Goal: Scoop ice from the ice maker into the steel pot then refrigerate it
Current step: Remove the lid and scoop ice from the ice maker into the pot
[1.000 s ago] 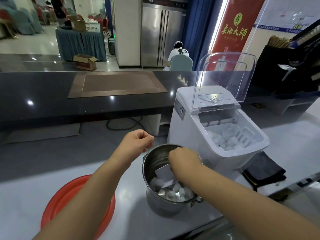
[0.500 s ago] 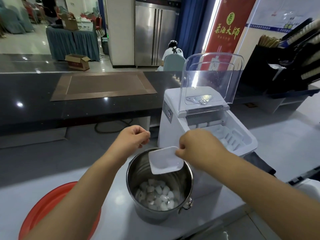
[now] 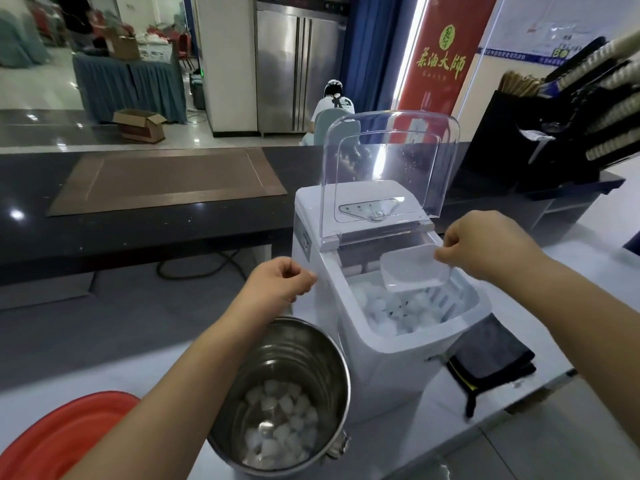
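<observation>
head view: right grip pinches the scoop, handle hidden; left grip clenched empty; red basin cut off.

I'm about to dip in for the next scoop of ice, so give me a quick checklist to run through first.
1. The lid of the maker stands open: ok.
2. There is ice in its bin: ok.
3. The scoop is empty, in the right hand grip above the bin: ok.
4. The pot stands upright beside the maker with room left: ok.
5. The left hand steadies the pot: not ok, it is curled above the rim, off it.
</observation>
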`<state>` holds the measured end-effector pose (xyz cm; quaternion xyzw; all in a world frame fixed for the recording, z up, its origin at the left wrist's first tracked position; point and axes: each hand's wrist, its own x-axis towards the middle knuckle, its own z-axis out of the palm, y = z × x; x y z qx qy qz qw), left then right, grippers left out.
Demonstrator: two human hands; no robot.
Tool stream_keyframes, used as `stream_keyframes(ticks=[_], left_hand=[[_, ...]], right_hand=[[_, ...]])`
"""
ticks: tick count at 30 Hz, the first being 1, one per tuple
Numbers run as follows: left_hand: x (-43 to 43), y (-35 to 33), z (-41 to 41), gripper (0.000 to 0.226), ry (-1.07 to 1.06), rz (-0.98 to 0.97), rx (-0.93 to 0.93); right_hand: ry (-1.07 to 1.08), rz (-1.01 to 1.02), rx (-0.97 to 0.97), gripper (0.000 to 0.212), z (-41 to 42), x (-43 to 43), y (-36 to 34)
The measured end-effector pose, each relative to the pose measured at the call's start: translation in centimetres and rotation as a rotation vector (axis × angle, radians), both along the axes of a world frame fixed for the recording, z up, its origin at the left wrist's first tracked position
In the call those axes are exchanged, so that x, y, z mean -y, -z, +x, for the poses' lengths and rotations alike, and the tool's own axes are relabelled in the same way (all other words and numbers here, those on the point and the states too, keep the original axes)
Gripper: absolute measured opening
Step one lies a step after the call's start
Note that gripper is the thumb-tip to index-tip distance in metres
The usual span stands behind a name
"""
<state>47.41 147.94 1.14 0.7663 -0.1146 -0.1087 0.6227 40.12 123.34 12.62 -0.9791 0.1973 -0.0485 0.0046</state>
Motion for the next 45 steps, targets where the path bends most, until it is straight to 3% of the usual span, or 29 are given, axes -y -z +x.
stream_keyframes(ticks=[5,8,20,30,39,45], left_hand=[[1.6,-0.3,0.6,0.028,-0.006,-0.006,0.004],[2.1,-0.6,0.6,0.03,-0.003,0.01,0.004],[2.5,-0.6,1.2,0.017,0.015,-0.009,-0.028],[2.6,-0.3,1.6,0.017,0.019,-0.051,-0.065],[2.7,-0.6,1.6,0.017,0.022,-0.047,-0.052],[2.8,-0.7,1.3,0.016,0.027,-0.039,-0.045]], right_hand=[[-0.096,-0.428,-0.061,0.018,1.0,0.6,1.5],[-0.178,-0.581,-0.083,0.012,1.6,0.4,2.7],[-0.335,-0.392,-0.128,0.014,4.4,1.2,4.7],[-0.411,-0.489,-0.026,0.019,4.1,1.0,3.6],[-0.543,-0.282,-0.062,0.021,5.4,2.1,4.5],[-0.682,-0.384,-0.061,0.027,4.4,1.8,4.2]])
